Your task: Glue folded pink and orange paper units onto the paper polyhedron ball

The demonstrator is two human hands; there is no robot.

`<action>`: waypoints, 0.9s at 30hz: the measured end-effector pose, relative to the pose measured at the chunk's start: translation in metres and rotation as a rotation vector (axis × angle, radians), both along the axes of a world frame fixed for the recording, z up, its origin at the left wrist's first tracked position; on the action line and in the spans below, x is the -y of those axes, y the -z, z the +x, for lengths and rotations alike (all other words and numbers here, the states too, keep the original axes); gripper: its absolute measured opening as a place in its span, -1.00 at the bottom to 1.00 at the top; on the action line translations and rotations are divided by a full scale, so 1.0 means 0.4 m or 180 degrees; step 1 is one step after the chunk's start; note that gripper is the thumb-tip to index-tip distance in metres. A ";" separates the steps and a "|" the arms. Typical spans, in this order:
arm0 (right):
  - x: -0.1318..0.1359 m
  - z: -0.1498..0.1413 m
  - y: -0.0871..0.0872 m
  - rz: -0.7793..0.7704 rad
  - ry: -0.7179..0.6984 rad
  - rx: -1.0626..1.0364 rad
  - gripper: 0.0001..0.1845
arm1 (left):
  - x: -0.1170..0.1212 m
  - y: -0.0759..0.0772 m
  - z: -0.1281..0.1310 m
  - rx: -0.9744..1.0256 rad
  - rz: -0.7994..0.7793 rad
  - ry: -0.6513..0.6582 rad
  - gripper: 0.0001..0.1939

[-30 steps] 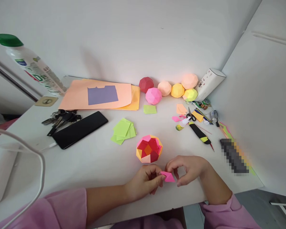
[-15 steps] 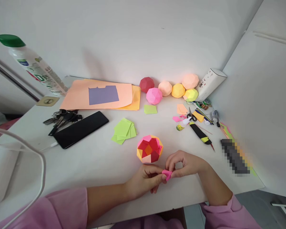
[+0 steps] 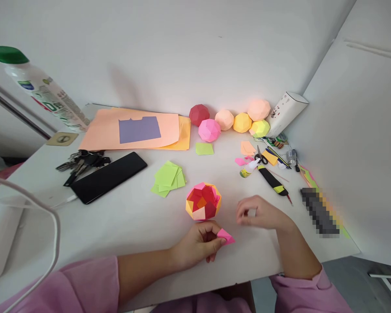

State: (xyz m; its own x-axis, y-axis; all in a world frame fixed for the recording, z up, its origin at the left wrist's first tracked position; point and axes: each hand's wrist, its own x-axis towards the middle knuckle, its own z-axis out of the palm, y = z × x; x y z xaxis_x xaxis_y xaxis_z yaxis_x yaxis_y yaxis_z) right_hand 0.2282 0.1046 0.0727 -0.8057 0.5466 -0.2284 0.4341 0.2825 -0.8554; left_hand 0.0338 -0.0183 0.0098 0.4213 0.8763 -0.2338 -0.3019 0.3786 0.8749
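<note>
My left hand (image 3: 197,243) pinches a small folded pink paper piece (image 3: 226,237) between thumb and fingers, close to the table's front edge. Just beyond that hand sits a hollow faceted paper ball (image 3: 203,201), its top uncovered, with red, pink, yellow and peach facets. To the right of the ball, my right hand (image 3: 259,213) is apart from the pink piece. Its fingers are loosely curved with a gap to the thumb, and nothing shows in them. A glue bottle (image 3: 246,172) lies beyond the right hand, near black scissors (image 3: 260,157) and a black-and-green cutter (image 3: 273,180).
Green paper squares (image 3: 168,178) lie left of the ball. Farther left are a black phone (image 3: 109,178) and keys (image 3: 81,163). Several finished paper balls (image 3: 209,130) line the wall beside a white box (image 3: 286,113). Peach sheets (image 3: 106,130) and a tall bottle (image 3: 48,93) stand back left.
My right hand has let go of the pink paper piece and moved up and to the right. The left hand keeps the piece, now tilted differently.
</note>
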 end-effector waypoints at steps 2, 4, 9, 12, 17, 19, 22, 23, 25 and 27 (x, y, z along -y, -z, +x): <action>-0.020 0.018 -0.002 0.0575 0.1270 0.0287 -0.54 | 0.000 -0.002 -0.001 0.0004 -0.0015 0.0019 -0.57; -0.042 0.033 0.007 0.1066 0.2252 0.0440 -0.50 | 0.000 -0.003 -0.003 0.0024 0.0012 0.0031 -0.57; -0.090 0.033 0.066 0.1477 0.3139 0.0154 -0.47 | 0.000 -0.002 -0.008 0.0060 0.0043 0.0071 -0.61; -0.115 0.013 0.113 0.1448 0.2786 -0.0335 -0.28 | 0.000 0.002 -0.008 0.0062 0.0015 0.0108 -0.61; -0.153 -0.006 0.170 0.1352 0.2309 -0.0360 -0.43 | 0.000 0.004 -0.008 0.0018 -0.0005 0.0171 -0.61; -0.157 -0.007 0.177 0.1411 0.2256 -0.0274 -0.52 | -0.001 0.004 -0.009 0.0004 0.0030 0.0188 -0.62; -0.152 -0.009 0.173 0.1328 0.2190 -0.0418 -0.58 | -0.003 0.003 -0.010 0.0036 0.0151 0.0201 -0.62; -0.148 -0.010 0.168 0.1186 0.2203 -0.0605 -0.59 | -0.004 0.003 -0.011 0.0056 0.0191 0.0211 -0.62; -0.137 -0.012 0.146 0.0780 0.2263 -0.1090 -0.58 | -0.004 0.002 -0.013 0.0083 0.0242 0.0245 -0.63; -0.122 -0.008 0.110 0.0412 0.2320 -0.1517 -0.57 | -0.005 0.000 -0.015 0.0091 0.0273 0.0304 -0.64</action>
